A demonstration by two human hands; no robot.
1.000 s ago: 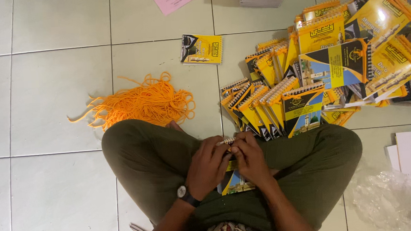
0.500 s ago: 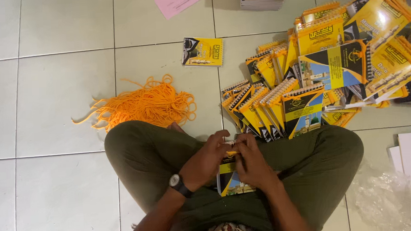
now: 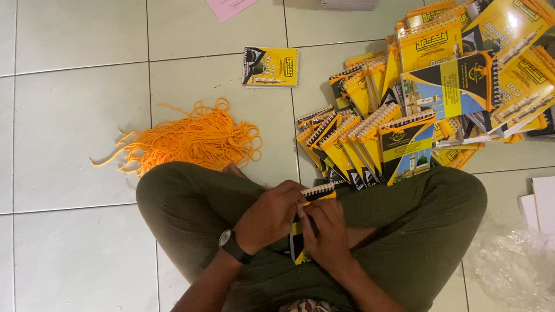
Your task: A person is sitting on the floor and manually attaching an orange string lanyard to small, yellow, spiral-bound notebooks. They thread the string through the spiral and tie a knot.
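Both hands, left hand (image 3: 269, 214) and right hand (image 3: 324, 231), have fingers closed on one spiral-bound booklet (image 3: 314, 195); beyond them wait the orange cord bundle (image 3: 194, 140) and a big booklet pile (image 3: 414, 104).

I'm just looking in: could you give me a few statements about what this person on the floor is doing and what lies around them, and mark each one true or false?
1. Both hands work on one spiral-bound booklet over the lap. True: the left hand and the right hand both grip it.
2. The bundle of orange cords lies in the person's lap. False: it lies on the tiled floor, ahead of the knee.
3. A wristwatch sits on the left wrist. True.
4. The pile of yellow booklets is neatly boxed. False: it is spread loosely on the floor.
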